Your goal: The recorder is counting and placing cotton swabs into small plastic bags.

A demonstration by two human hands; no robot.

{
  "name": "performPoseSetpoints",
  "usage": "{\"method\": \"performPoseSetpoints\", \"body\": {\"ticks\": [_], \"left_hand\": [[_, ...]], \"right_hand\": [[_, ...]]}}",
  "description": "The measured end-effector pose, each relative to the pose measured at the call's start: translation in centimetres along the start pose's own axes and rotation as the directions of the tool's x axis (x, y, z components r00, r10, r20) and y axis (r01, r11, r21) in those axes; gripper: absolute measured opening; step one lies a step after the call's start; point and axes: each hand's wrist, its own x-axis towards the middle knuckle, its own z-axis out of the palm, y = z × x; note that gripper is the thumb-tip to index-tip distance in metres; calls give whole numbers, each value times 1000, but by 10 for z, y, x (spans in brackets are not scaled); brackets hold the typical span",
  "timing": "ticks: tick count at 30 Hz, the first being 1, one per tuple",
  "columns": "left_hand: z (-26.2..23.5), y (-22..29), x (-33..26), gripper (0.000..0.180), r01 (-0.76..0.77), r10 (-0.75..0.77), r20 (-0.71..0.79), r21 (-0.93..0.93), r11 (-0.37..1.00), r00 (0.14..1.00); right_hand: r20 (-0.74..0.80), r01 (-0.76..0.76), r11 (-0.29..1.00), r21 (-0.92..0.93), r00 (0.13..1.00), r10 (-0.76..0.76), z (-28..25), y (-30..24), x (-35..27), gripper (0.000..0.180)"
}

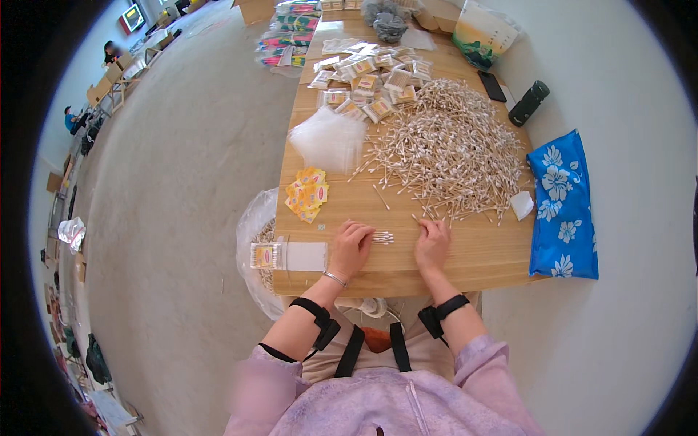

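Observation:
A small bundle of cotton swabs (383,237) pokes out sideways from the curled fingers of my left hand (350,248), low over the near part of the wooden table. My right hand (433,243) rests at the near edge of a big heap of loose cotton swabs (458,145). Its fingers are drawn together on a cotton swab (415,217) there; how many it pinches is hidden. One stray cotton swab (381,197) lies between the heap and my left hand. Left of that hand, a clear box of swabs (266,256) adjoins a white rectangular piece (306,256).
Yellow cards (307,195) and clear plastic bags (329,139) lie at the left. Packed swab bags (371,76) are piled farther back. A phone (491,86), black bottle (528,103) and blue flowered pouch (561,207) line the right edge, beside the wall.

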Motion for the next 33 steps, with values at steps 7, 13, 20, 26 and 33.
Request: {"method": "performPoseSetpoints", "body": {"ticks": [7, 13, 20, 26, 33], "left_hand": [[-4, 19, 1, 43, 0, -3, 71, 49, 999, 997], [-2, 18, 3, 59, 101, -96, -162, 20, 995, 982], [-2, 17, 4, 43, 99, -96, -31, 103, 990, 995], [-6, 23, 3, 25, -19, 10, 133, 62, 998, 991], [-5, 21, 4, 39, 95, -91, -48, 86, 992, 995]], "right_hand": [[78, 41, 998, 41, 996, -44, 50, -30, 39, 9], [208, 164, 968, 189, 957, -203, 64, -58, 36, 9], [312, 104, 927, 361, 923, -225, 34, -44, 15, 10], [-30, 44, 978, -205, 998, -52, -3, -5, 30, 10], [122, 249, 963, -107, 964, -236, 13, -16, 26, 7]]}}
